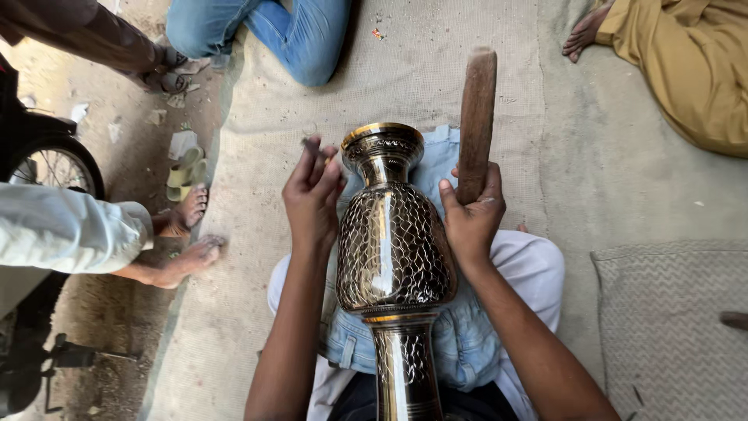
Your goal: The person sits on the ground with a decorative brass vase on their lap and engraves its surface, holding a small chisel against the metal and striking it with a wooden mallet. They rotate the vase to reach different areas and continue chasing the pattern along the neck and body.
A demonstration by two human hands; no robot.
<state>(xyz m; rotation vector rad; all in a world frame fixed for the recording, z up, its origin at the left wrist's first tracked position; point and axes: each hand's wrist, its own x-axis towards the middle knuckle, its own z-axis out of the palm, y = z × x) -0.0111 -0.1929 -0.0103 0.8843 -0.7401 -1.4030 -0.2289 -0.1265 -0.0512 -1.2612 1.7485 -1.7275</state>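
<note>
A tall brass vase with a dark engraved scale pattern lies along my lap on a piece of blue denim cloth, its golden rim pointing away from me. My left hand pinches a thin metal chisel just left of the vase's neck. My right hand grips a long wooden stick held upright to the right of the vase.
I sit on a beige woven mat. Other people sit around it: blue-jeaned knees ahead, mustard-clothed legs at the far right, bare feet at the left. A motorbike wheel and sandals stand on the dirt at the left.
</note>
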